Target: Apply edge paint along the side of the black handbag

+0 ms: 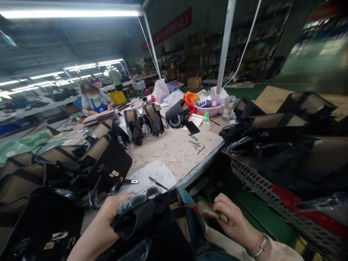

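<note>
A black handbag (152, 221) with a tan lining and clear plastic wrap lies tilted in front of me. My left hand (112, 212) grips its left side, the fingers partly hidden behind the black material. In my right hand (231, 219) is a stained yellow-brown squeeze bottle (208, 210) with a red nozzle. That nozzle points left at the bag's opened edge; whether it touches cannot be made out. Just beyond the bag, a slim dark tool (158, 183) with a pointed end rests on a white sheet (163, 172) on the table.
Several black handbags (106, 159) stand at left, others (274, 127) at right above a white plastic crate (252, 181). Scissors (198, 145), a green-tipped bottle (206, 123), a glass jar (228, 108) and a purple basin (213, 110) occupy the table. Across it sits a co-worker (95, 99).
</note>
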Demonstrator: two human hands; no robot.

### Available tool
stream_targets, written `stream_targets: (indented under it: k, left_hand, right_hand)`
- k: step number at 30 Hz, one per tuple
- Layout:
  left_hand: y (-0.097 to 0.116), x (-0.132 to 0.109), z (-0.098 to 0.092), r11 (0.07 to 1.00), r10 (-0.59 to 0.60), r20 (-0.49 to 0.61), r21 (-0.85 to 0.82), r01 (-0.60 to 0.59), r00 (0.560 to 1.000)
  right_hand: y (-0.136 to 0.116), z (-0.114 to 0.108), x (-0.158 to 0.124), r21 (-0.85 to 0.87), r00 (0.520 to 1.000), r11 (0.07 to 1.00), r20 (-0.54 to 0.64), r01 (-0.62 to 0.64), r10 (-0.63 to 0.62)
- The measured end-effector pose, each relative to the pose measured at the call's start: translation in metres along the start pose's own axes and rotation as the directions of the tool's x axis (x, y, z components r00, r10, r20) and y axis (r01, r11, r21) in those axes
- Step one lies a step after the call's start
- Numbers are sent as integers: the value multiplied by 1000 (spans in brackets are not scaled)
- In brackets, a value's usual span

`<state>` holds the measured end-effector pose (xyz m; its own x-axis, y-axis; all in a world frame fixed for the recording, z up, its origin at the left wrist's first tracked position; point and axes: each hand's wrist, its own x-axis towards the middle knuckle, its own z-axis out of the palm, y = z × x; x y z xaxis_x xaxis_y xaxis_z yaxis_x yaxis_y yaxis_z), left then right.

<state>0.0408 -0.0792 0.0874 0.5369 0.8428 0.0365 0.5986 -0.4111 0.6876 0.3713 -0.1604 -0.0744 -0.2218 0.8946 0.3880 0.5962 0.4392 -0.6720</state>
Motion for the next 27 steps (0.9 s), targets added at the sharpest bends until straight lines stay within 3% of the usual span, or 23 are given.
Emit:
stream_targets:
  k: [6,12,16,22,27]
  left_hand:
    - [8,-9,4,988,-1,96,153,-13,995]
    - [33,-12,12,966,50,-31,255,-40,998]
    - [47,-10,16,951,61,-34,305,-47,998]
    - [43,-9,16,942,48,-12,333,-41,999]
    - [42,-6,18,942,35,-16,335,-28,999]
  right_hand:
    - [-6,0,-5,-7,996,997,39,-75,75]
    - [-7,-3,-1,16,995,996,22,-93,93]
    - [-5,-2,1,7,998,998,6,-67,67]
    - [-5,-7,-6,9,986,988,65,-153,152]
    - [-3,-5,-7,1,991,991,18,-135,135]
